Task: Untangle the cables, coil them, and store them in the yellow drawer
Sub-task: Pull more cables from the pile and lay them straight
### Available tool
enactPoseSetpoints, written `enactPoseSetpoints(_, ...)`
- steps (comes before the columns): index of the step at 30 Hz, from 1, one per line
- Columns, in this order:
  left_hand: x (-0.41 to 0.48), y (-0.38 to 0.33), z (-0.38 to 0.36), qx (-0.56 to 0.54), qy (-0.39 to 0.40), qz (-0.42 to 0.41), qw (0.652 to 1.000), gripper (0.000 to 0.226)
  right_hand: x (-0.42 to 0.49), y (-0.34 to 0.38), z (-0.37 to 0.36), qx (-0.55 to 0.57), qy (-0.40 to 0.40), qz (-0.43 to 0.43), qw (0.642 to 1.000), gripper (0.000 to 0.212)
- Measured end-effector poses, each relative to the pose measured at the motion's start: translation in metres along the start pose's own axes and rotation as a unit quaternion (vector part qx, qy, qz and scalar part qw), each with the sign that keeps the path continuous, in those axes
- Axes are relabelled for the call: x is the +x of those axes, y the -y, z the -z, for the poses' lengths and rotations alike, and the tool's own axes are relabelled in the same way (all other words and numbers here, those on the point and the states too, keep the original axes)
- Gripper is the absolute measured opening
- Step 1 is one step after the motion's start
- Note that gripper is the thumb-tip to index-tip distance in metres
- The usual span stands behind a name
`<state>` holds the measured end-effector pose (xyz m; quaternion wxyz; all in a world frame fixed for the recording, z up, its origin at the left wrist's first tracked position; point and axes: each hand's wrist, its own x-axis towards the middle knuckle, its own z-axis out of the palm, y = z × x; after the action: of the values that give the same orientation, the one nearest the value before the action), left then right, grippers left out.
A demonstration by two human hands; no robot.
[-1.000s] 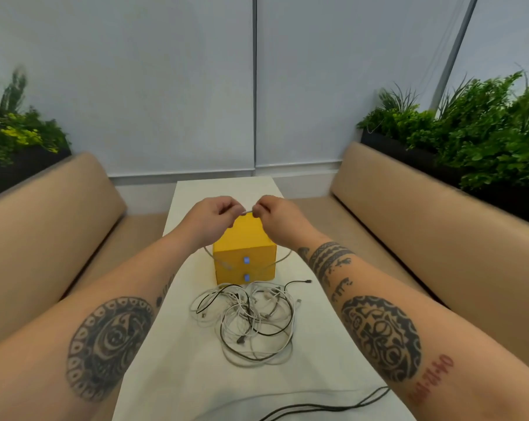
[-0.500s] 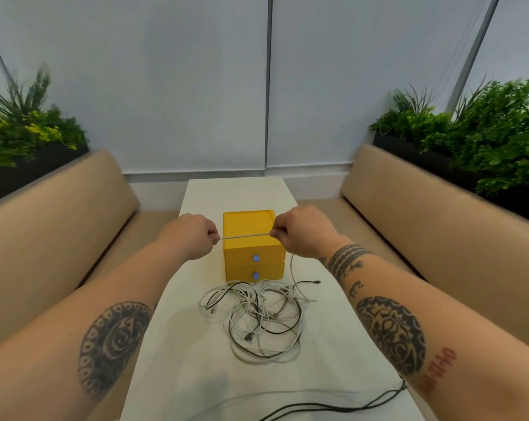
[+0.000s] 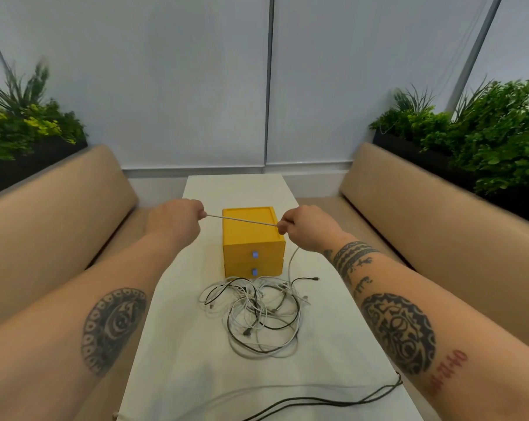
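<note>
you are holding a thin white cable (image 3: 241, 220) stretched taut between your two hands above the small yellow two-drawer box (image 3: 252, 242). your left hand (image 3: 175, 220) is pinching one end, fingers closed tight on it, and your right hand (image 3: 308, 227) is clamped on the cable further along, so the span between them is running straight over the box top. from your right hand the rest of that white cable is dropping down past the box's right side and feeding into the tangled heap of white and black cables (image 3: 257, 311) lying on the long white counter (image 3: 172, 369), just in front of the box. holding the length tight like this seems meant to show where it snags in the heap and to give a straight run for coiling. both drawers are looking shut, each showing its small blue knob, so nothing is stored yet. a separate thin black cable (image 3: 333, 401) is trailing across the near edge of the counter, well apart from the heap. next you are likely needing to draw more slack out gently, since a hard pull could tighten the knots.
</note>
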<state>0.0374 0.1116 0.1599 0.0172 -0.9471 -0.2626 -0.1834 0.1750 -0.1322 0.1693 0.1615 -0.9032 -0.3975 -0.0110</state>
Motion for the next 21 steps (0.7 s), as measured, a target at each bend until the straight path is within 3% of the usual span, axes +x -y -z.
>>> enactPoseSetpoints(7, -0.007, 0.032, -0.02, -0.014, 0.02, 0.064, 0.998, 0.01, -0.014, -0.029, -0.01, -0.002, 0.012, -0.061, 0.998, 0.021)
enactPoseSetpoints(13, -0.029, 0.063, -0.028, -0.01, 0.062, 0.112, 0.992, 0.014, -0.039, -0.082, -0.017, -0.005, 0.027, -0.152, 0.988, 0.027)
enactPoseSetpoints(18, -0.035, 0.068, -0.04, -0.028, 0.095, 0.151, 0.984, 0.016, -0.043, -0.084, -0.028, -0.001, 0.037, -0.168, 0.985, 0.022)
enactPoseSetpoints(21, -0.027, 0.05, -0.038, -0.062, 0.081, 0.128, 0.987, 0.022, -0.041, -0.078, -0.028, -0.009, 0.044, -0.168, 0.985, 0.021)
